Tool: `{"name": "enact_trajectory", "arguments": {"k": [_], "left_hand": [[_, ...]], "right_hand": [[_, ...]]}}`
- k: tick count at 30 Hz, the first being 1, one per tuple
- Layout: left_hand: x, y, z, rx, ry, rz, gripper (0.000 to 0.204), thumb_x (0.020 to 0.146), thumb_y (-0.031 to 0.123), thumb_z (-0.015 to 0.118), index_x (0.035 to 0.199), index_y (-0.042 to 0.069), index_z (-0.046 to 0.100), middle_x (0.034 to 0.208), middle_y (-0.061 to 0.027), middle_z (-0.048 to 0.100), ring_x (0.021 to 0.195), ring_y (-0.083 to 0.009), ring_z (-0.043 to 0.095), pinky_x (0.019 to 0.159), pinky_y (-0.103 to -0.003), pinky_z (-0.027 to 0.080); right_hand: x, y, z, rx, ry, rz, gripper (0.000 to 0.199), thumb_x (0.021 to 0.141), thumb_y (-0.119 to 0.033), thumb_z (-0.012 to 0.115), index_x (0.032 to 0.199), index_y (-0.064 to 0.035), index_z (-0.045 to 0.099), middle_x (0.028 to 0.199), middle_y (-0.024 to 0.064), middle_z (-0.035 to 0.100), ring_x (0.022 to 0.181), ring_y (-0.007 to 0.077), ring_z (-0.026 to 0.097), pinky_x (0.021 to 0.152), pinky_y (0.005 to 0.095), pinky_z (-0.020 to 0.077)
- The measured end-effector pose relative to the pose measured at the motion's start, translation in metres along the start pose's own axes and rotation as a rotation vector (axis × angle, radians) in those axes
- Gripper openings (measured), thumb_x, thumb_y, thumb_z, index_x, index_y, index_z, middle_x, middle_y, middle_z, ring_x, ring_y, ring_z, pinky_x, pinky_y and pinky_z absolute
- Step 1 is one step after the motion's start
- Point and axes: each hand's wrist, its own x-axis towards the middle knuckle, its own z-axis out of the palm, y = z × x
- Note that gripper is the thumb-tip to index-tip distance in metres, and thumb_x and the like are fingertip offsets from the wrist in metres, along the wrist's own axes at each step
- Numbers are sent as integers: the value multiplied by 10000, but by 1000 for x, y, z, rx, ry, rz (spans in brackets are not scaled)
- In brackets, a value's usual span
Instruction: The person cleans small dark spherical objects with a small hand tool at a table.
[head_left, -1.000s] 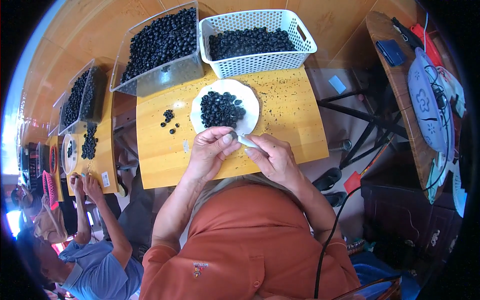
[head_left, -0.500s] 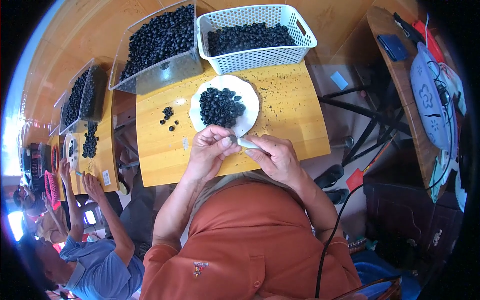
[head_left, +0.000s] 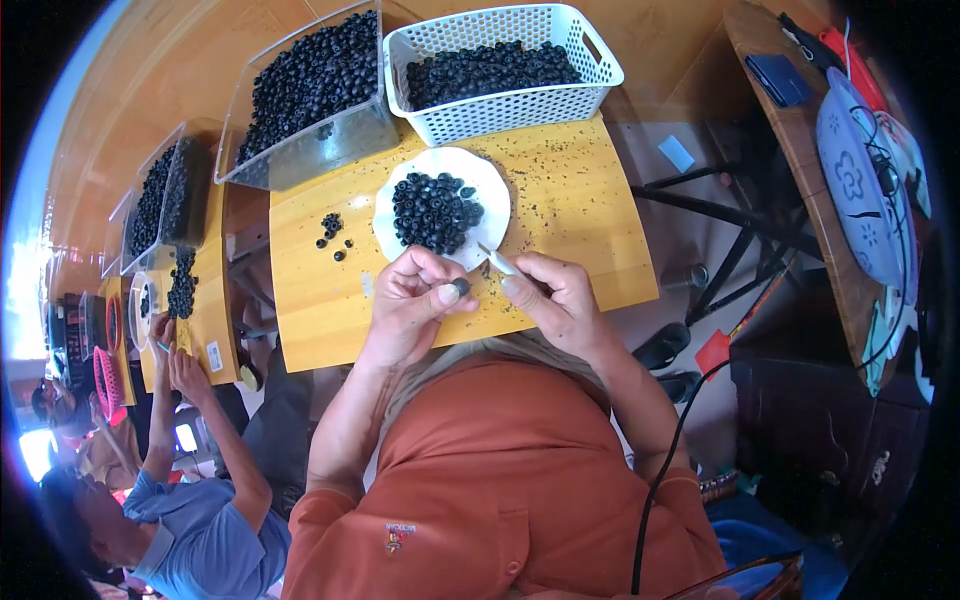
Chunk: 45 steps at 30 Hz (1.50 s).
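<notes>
My left hand [head_left: 417, 297] pinches a small dark round bead [head_left: 461, 288] between thumb and fingers, just below a white plate [head_left: 489, 185]. My right hand [head_left: 553, 297] grips a thin pale tool [head_left: 496, 260] whose tip points up and left toward the plate's near rim. The plate carries a heap of dark ring-shaped beads [head_left: 434, 210]. Both hands hover over the front of a small yellow wooden table [head_left: 570, 215], close together but apart.
A white perforated basket [head_left: 500, 105] and a clear tub [head_left: 330, 150], both full of dark beads, stand at the table's far edge. A few loose beads [head_left: 332, 236] lie left of the plate. Another person [head_left: 190, 500] works at a table [head_left: 205, 320] to my left.
My hands have drawn slightly apart. The tool's tip has left the bead in my left hand and now points toward the plate's rim.
</notes>
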Motion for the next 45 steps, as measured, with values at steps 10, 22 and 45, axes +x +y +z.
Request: {"name": "enact_trajectory", "arguments": {"k": [10,22,45], "left_hand": [[-5,-14,-2,129,-33,-2,190,848,-64,687,931,37,550,943,-98,654,870,-181,672,810,-351,604],[-4,-18,-3,131,-4,-70,174,842,-66,696,910,30,568,946,-97,658,851,-172,670,788,-328,597],[142,27,-6,1573,-63,513,168,795,61,712,959,24,711,899,-162,689,782,-307,680,689,-365,543]], "right_hand": [[1,-6,13,161,-63,26,288,938,-228,678,1054,33,644,887,23,630,783,57,552,677,226,453],[-3,8,8,440,-52,178,192,948,-163,656,1016,16,653,868,18,639,753,62,578,667,216,459],[-39,52,-22,316,334,245,149,917,-134,661,987,-3,666,728,-76,536,632,4,434,553,188,347]]}}
